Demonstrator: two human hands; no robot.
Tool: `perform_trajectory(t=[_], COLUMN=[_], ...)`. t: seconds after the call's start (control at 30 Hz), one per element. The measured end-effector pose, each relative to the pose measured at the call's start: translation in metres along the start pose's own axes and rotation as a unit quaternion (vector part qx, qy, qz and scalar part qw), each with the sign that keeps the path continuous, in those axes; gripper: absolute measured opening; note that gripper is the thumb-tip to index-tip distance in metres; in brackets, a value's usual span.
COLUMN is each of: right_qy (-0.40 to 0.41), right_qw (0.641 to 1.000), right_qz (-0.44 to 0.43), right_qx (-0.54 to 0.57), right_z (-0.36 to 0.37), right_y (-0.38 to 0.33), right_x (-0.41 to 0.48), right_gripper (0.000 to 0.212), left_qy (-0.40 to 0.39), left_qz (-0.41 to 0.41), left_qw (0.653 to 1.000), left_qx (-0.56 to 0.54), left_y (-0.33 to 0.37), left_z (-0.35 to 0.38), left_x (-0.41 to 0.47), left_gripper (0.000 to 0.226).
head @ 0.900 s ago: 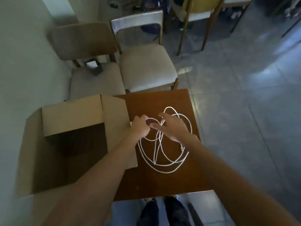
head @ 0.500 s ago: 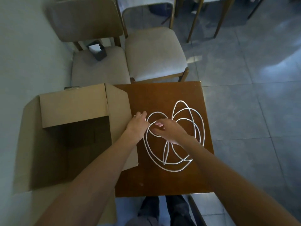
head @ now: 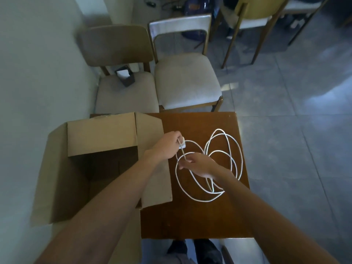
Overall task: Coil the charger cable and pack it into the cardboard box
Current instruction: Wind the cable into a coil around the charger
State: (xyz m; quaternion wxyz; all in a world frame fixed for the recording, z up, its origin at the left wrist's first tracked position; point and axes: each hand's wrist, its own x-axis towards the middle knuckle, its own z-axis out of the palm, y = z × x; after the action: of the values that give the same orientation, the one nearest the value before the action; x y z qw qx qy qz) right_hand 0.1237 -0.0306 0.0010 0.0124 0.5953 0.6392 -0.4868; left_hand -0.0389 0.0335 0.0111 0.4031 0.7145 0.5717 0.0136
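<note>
On the brown wooden table (head: 200, 216), the left hand (head: 167, 143) pinches the white charger cable (head: 236, 155) end; the right hand (head: 198, 165) pinches it just below, loose loops lying rightward.

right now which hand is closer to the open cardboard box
Left. The left hand sits over the edge of the cardboard box's right flap, holding the cable's white plug end. The right hand is further right, over the table, pinching the cable.

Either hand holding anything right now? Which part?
Left hand grips the white plug end of the charger cable; right hand pinches the cable just below it. The loops lie on the table.
</note>
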Motion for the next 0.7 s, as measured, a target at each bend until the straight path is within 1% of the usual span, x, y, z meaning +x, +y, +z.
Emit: perform_trajectory(t=[0.07, 0.13, 0.2, 0.27, 0.33, 0.43, 0.47, 0.5, 0.6, 0.63, 0.7], right_qy=[0.033, 0.059, 0.084, 0.110, 0.107, 0.103, 0.109, 0.117, 0.146, 0.158, 0.189], right_qw=[0.998, 0.981, 0.945, 0.923, 0.916, 0.899, 0.892, 0.886, 0.875, 0.879, 0.899], right_qz=[-0.019, -0.044, -0.081, -0.101, -0.100, -0.106, -0.110, -0.116, -0.112, -0.106, -0.087], right_qx=[0.048, 0.181, 0.304, 0.356, 0.374, 0.412, 0.424, 0.434, 0.448, 0.437, 0.386], right_z=[-0.012, -0.028, -0.048, -0.070, -0.088, -0.105, -0.108, -0.109, -0.108, -0.106, -0.100], right_y=[-0.013, -0.026, -0.034, -0.040, -0.045, -0.051, -0.053, -0.055, -0.063, -0.066, -0.069], right_x=[-0.009, -0.021, -0.033, -0.044, -0.052, -0.060, -0.062, -0.063, -0.064, -0.063, -0.062], right_gripper=[0.041, 0.037, 0.033, 0.036, 0.044, 0.045, 0.045, 0.045, 0.039, 0.038, 0.035], left_qy=[0.003, 0.007, 0.001, -0.015, -0.044, -0.118, -0.129, -0.127, -0.095, -0.079, -0.045], left_qz=[-0.034, -0.039, -0.005, 0.055, 0.101, 0.105, 0.112, 0.124, 0.163, 0.174, 0.191], left_qw=[0.995, 0.988, 0.977, 0.966, 0.945, 0.886, 0.870, 0.863, 0.861, 0.867, 0.892], left_qx=[-0.089, -0.149, -0.213, -0.253, -0.308, -0.436, -0.462, -0.473, -0.472, -0.460, -0.407], left_y=[0.012, 0.020, 0.023, 0.029, 0.040, 0.057, 0.063, 0.069, 0.089, 0.096, 0.108], left_z=[-0.016, -0.036, -0.054, -0.069, -0.083, -0.101, -0.105, -0.108, -0.112, -0.113, -0.117], left_x=[-0.004, -0.013, -0.027, -0.044, -0.060, -0.075, -0.078, -0.081, -0.085, -0.086, -0.086], left_gripper=[0.019, 0.025, 0.026, 0.026, 0.028, 0.030, 0.031, 0.032, 0.034, 0.039, 0.050])
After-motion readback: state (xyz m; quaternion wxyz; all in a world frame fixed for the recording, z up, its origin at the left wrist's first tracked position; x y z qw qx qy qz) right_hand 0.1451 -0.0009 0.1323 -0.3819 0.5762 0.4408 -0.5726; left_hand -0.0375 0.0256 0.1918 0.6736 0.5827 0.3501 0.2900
